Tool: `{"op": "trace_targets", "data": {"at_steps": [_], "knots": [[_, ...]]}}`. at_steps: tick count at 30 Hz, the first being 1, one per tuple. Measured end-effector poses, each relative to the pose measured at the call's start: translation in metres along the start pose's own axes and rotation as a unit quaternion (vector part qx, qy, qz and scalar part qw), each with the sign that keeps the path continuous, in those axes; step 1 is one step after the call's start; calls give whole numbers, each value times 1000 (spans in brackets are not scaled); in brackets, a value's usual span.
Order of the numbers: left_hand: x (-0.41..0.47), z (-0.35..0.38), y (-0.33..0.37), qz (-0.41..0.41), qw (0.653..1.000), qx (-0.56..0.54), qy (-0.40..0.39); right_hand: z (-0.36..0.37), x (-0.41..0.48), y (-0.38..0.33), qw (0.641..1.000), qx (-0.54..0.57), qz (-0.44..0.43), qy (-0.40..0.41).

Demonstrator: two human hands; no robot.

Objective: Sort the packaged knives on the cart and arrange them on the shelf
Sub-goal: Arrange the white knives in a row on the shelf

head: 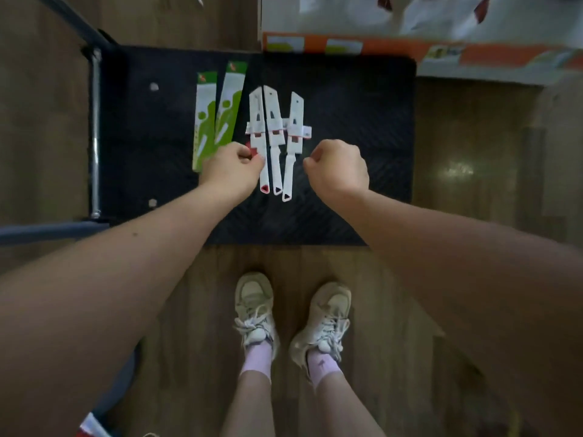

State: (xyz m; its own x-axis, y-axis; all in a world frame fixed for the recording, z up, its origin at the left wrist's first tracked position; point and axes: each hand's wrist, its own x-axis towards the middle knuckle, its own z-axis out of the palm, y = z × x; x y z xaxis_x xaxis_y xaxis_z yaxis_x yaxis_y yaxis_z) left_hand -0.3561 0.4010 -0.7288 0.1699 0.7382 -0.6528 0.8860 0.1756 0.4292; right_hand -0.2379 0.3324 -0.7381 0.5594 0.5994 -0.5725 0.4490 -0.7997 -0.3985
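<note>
Sorting looks done: on the cart deck [347, 89] two green-carded knives [217, 111] lie toward its left edge and three white-and-red knives [277, 127] mid-deck. The left hand [232, 167] pinches the leftmost white knife [256, 121] at its handle; the right hand [339, 168] is curled just beside them, holding nothing I can see. Moving them to the shelf [394, 47] seems all still to do.

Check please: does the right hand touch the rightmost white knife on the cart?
Apart. The head view shows a thin strip of black cart deck between the right hand and the rightmost white knife.
</note>
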Motion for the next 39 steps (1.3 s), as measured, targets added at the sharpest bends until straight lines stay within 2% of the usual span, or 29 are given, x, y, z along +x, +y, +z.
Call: {"op": "trace_targets", "data": {"at_steps": [10,16,22,26,30,34,39], "knots": [[91,100,-76,-6,999,6,33,122,69,42,998,43,46,-12],[116,120,-78,-6,993,20,117,141,85,42,996,71,36,29],[115,121,-65,-45,992,1,114,140,92,44,994,101,36,22],[106,120,-69,-77,990,-74,90,138,85,50,993,113,24,-3],[91,118,-74,-122,972,-194,44,130,70,57,987,150,40,-29],[73,103,-59,-100,966,-239,18,102,54,50,980,190,54,-33],[33,54,-19,-50,964,-262,-12,33,29,24,967,246,57,-24]]}}
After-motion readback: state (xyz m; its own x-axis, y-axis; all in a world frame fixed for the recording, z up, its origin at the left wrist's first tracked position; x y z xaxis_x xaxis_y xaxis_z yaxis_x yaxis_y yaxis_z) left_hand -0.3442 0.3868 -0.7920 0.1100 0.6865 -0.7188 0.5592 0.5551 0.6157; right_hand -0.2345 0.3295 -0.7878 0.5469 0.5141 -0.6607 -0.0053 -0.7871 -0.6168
